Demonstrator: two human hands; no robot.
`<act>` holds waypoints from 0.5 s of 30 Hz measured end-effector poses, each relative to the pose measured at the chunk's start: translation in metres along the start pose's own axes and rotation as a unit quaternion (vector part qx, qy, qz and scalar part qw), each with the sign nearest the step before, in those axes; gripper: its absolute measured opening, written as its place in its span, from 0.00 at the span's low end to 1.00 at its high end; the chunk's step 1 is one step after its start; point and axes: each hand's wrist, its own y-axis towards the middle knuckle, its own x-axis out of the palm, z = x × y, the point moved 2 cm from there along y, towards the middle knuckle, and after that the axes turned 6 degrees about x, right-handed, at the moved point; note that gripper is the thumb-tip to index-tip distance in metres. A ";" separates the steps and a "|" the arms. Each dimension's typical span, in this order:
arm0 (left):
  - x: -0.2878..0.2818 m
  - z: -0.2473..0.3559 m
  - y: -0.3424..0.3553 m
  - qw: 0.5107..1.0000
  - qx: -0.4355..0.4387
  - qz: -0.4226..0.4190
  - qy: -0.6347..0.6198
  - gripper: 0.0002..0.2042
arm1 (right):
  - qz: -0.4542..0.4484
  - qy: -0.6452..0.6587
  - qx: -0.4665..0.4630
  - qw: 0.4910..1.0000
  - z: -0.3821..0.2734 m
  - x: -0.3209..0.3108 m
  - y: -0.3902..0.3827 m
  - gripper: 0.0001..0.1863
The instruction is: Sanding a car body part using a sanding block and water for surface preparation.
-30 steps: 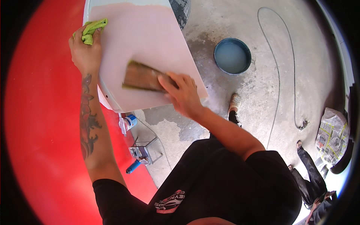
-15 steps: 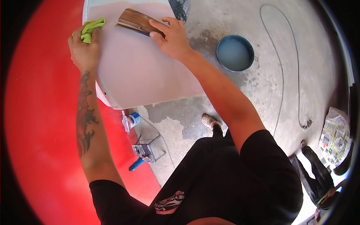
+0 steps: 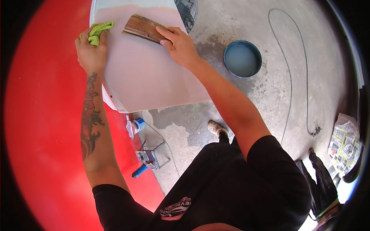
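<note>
A pale pink panel with white edges lies in front of me. My right hand grips the right end of a brown, worn sanding block, thumb at its near side and fingers over its top. The block rests flat, slightly slanted, on the far part of the panel. At the panel's left edge my left hand is closed around a bunched lime-green cloth. Part of the cloth is hidden under the fingers.
Right of the panel, a round dark tub of cloudy liquid stands on the concrete floor. A looped cable lies beyond it. Left is a large red surface. A can and small metal stand are below the panel. Another person's legs show at right.
The whole view has shifted slightly. The block sits a little lower in the picture, still on the panel, and both grips are unchanged. The other person's legs at right have moved.
</note>
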 end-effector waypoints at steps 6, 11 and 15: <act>-0.001 0.005 -0.003 1.000 0.004 -0.001 -0.004 0.23 | -0.076 0.078 0.086 0.990 0.004 -0.011 0.007 0.26; 0.022 -0.035 0.013 0.994 0.097 0.012 -0.051 0.21 | -0.111 0.035 -0.024 0.993 0.018 -0.018 0.029 0.34; -0.001 -0.053 0.016 0.995 0.096 -0.009 0.005 0.19 | -0.119 0.079 -0.003 0.990 -0.002 0.000 0.022 0.35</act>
